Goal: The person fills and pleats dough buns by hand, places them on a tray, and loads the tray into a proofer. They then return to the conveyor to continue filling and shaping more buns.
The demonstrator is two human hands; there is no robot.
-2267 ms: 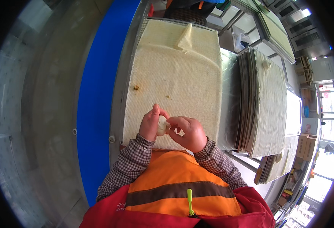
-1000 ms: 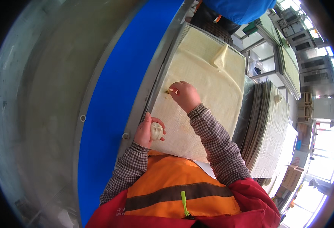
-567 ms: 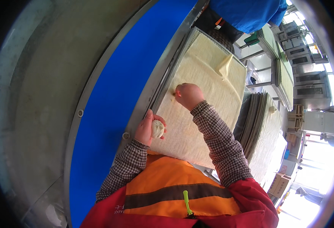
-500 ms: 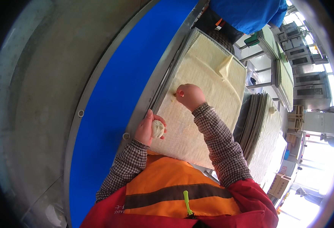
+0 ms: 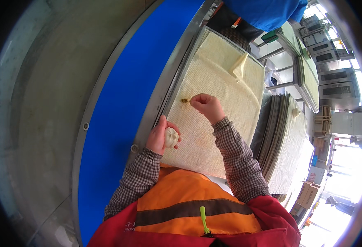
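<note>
Nearest, an orange apron (image 5: 170, 189) with a brown band meets the tray's near edge. The left forearm, in a checked sleeve (image 5: 138, 176), angles up to the left hand (image 5: 158, 136), which is held thumb up by the near left corner of the cloth-covered tray (image 5: 205, 144). Its fingers curl around a pleated dough bun (image 5: 171, 137), whose gathered face shows; the palm and the bun's far side are hidden.

The right forearm slants across the tray, covering its near right corner, with the wrist bent left. The right hand (image 5: 210, 108) is knuckles up over the middle, thumb and index fingertips pressed together just beside a dark green clump of filling (image 5: 184, 100) near the left edge. Whether they pinch a shred is too small to tell; the other fingers are tucked out of sight.

Farther on, a cloth fold (image 5: 239, 68) rises near the far right corner. Beyond the far edge, a person in blue (image 5: 263, 12) is cut off by the frame.
</note>
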